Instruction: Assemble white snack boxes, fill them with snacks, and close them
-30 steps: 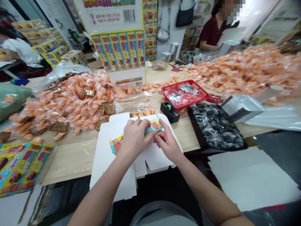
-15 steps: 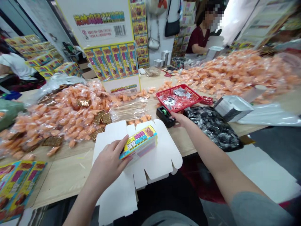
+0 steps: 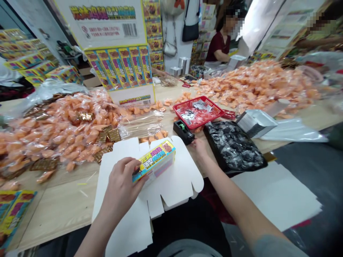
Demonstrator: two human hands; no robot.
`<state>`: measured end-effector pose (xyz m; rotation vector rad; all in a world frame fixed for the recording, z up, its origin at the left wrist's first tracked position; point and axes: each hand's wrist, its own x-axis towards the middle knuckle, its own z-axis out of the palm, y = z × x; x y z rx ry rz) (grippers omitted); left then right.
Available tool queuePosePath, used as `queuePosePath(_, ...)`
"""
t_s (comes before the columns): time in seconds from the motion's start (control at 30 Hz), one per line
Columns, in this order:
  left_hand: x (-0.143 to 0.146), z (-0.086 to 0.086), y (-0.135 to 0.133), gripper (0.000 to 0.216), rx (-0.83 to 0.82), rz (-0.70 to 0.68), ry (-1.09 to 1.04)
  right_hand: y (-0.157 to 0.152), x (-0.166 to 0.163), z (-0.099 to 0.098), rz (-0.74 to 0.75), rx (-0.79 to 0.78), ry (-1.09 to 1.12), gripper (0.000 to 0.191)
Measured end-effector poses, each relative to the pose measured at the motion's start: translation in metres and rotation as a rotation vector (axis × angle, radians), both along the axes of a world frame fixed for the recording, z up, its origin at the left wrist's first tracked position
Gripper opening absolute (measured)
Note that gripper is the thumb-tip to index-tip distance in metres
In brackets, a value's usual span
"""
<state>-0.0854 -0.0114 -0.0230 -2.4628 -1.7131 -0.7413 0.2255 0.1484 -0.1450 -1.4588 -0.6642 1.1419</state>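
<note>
My left hand (image 3: pixel 124 178) is closed around the left end of a small printed carton (image 3: pixel 157 157), yellow, blue and pink. The carton lies over a stack of flat white die-cut cardboard (image 3: pixel 179 178). At the front end of a black tape dispenser (image 3: pixel 184 132) with a green core is my right hand (image 3: pixel 199 150). Its fingertips are drawn together beside the cutting edge and slightly blurred; what they pinch is too small to make out.
A red basket (image 3: pixel 198 112) of small packets stands behind the dispenser, with a black tray (image 3: pixel 234 146) of wrapped dark items on the right. Orange wrapped pieces (image 3: pixel 72 135) are heaped left, more (image 3: pixel 262 82) back right. A tall display box (image 3: pixel 107 28) stands behind. A co-worker (image 3: pixel 219 46) sits across.
My right hand has drawn back from the dispenser's side to just in front of its end, toward me. My left hand keeps hold of the carton. The whole view has shifted slightly.
</note>
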Motion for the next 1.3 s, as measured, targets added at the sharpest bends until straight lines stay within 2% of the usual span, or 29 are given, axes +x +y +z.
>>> queuePosePath(0.1, -0.005, 0.0, -0.009, 0.023, 0.105, -0.038, 0.035, -0.03, -0.002, 0.012, -0.008, 0.047, -0.038, 0.018)
queuePosePath(0.17, -0.01, 0.002, -0.018, 0.031, 0.122, -0.087, 0.071, -0.059, -0.006, 0.032, 0.07, 0.105, -0.08, 0.025)
queuePosePath(0.23, -0.012, 0.002, -0.024, 0.038, 0.154, -0.13, 0.045, -0.09, -0.018, 0.058, 0.218, 0.2, -0.159, 0.033)
queuePosePath(0.3, -0.012, 0.0, -0.028, 0.036, 0.205, -0.137, -0.033, -0.117, -0.039, 0.084, 0.417, 0.271, -0.194, 0.042)
queuePosePath(0.37, -0.01, -0.005, -0.029, 0.029, 0.261, -0.106, -0.113, -0.138, -0.07, 0.104, 0.619, 0.29, -0.114, 0.057)
queuePosePath(0.43, -0.008, -0.008, -0.029, 0.025, 0.289, -0.081, -0.16, -0.151, -0.103, 0.115, 0.754, 0.286, -0.003, 0.07)
queuePosePath(0.53, -0.008, -0.009, -0.032, 0.022, 0.271, -0.1, -0.188, -0.156, -0.14, 0.117, 0.794, 0.288, 0.028, 0.075)
queuePosePath(0.63, -0.012, -0.005, -0.037, 0.022, 0.222, -0.132, -0.217, -0.156, -0.154, 0.111, 0.766, 0.304, -0.039, 0.074)
queuePosePath(0.77, -0.012, 0.002, -0.039, 0.033, 0.156, -0.13, -0.138, -0.155, -0.153, 0.105, 0.752, 0.326, -0.143, 0.069)
queuePosePath(1.0, 0.005, 0.01, -0.021, 0.024, 0.006, 0.135, -0.195, -0.156, -0.151, 0.09, 0.807, 0.376, -0.145, 0.063)
queuePosePath(1.13, 0.007, 0.008, -0.015, 0.023, 0.001, 0.128, -0.21, -0.157, -0.14, 0.082, 0.825, 0.352, -0.118, 0.069)
queuePosePath(1.23, 0.007, 0.003, -0.016, 0.025, 0.063, 0.094, -0.191, -0.154, -0.128, 0.09, 0.866, 0.348, -0.313, 0.072)
queuePosePath(1.3, 0.008, -0.002, -0.018, 0.03, 0.097, 0.121, -0.157, -0.15, -0.123, 0.101, 0.983, 0.449, -0.524, 0.061)
